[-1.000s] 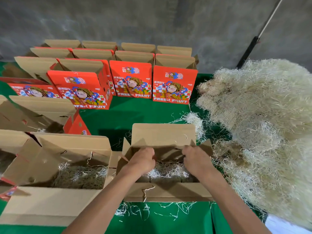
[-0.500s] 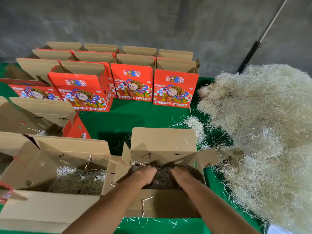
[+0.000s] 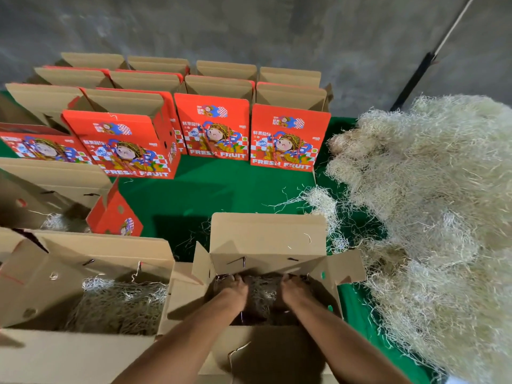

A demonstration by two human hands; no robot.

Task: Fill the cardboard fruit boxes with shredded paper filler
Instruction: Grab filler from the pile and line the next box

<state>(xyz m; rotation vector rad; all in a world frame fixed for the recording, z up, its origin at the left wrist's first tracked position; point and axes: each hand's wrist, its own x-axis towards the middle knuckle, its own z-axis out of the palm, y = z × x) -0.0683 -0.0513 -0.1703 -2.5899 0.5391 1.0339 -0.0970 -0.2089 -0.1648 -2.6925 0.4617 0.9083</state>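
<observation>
Head view, the only one: both forearms reach down into the open brown cardboard box [image 3: 267, 245] nearest the person, its flaps standing up and splayed outward. The left hand [image 3: 235, 286] and the right hand [image 3: 291, 286] lie side by side on the layer of pale shredded paper filler [image 3: 263, 296] at the bottom of the box, apparently pressing it down; the box is deep in shadow, so I cannot tell whether the fingers are flat or curled into the strands. Just to the right, on the green table cover [image 3: 221, 187], lies a large loose heap of the same straw-coloured paper shreds [image 3: 429, 217]. A second open brown box [image 3: 91, 273] to the left already holds filler. Red printed fruit boxes [image 3: 288, 137] stand open in rows behind.

The filler looks very light, springy and tangled, likely to shed strands and puff back up after pressing. It is best gathered in broad two-handed scoops from the heap's edge, then patted level. The thin flaps would fold easily if leaned on.
</observation>
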